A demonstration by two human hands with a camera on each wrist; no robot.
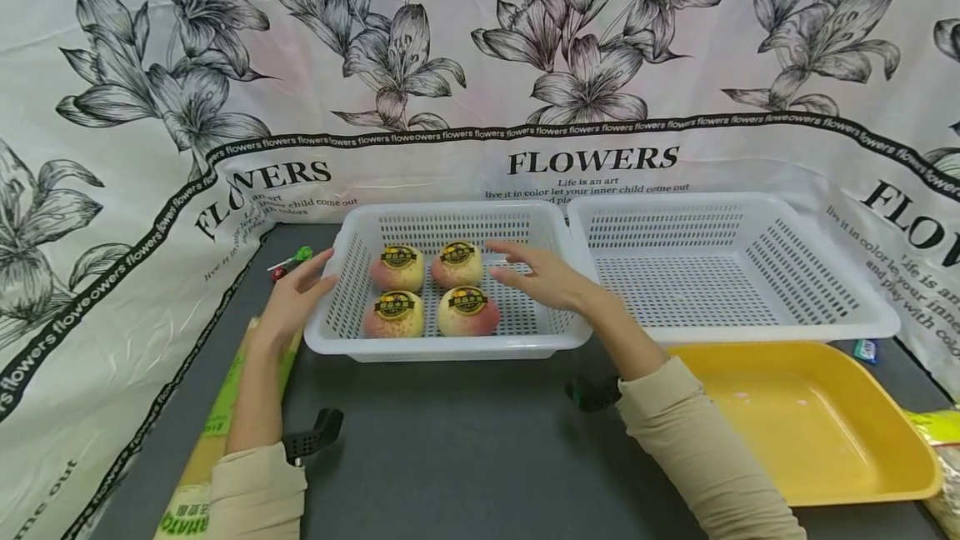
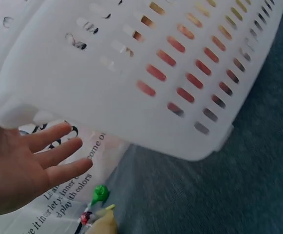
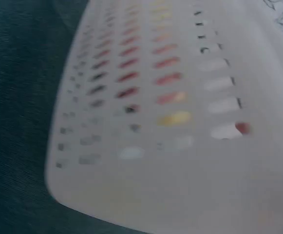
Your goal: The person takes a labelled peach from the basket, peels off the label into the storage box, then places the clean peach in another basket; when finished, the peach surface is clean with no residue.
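Observation:
Several peaches (image 1: 468,312) with black-and-gold labels sit in the left white plastic basket (image 1: 450,348), which has slotted walls. My left hand (image 1: 294,300) is at that basket's left rim, its fingers extended. In the left wrist view the left hand (image 2: 29,161) has fingers spread beside the basket's outer wall (image 2: 83,87), with nothing in them. My right hand (image 1: 543,275) reaches over the right part of the same basket, fingers pointing left toward the peaches and holding nothing. The right wrist view shows the blurred basket wall (image 3: 151,180); the right hand is out of sight there.
Another white basket (image 1: 750,333) stands to the right, with a yellow tray (image 1: 810,423) in front of it. Green and red lollipops (image 1: 302,254) and a long green-and-yellow package (image 1: 225,407) lie at left. A blue packet (image 1: 866,350) and a bag (image 1: 943,457) are at far right.

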